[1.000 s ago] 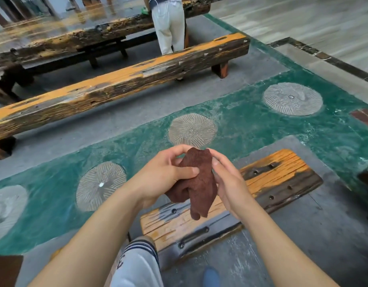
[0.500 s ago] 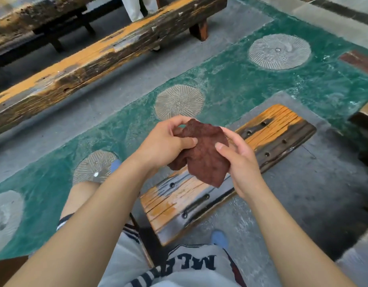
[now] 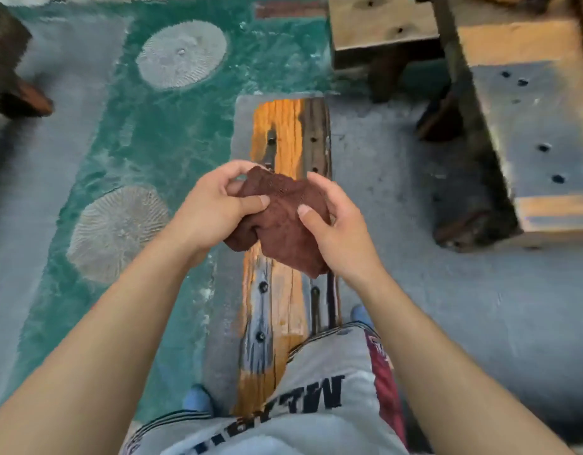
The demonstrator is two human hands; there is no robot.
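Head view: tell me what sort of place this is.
Probably a courtyard or open seating area: a weathered plank bench, a green-painted concrete floor with round millstone-like discs set in it. The left hand and right hand hold a brown cloth.

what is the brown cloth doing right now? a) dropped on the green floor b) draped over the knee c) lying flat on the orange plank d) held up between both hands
d: the left hand and right hand both pinch the brown cloth above the orange plank.
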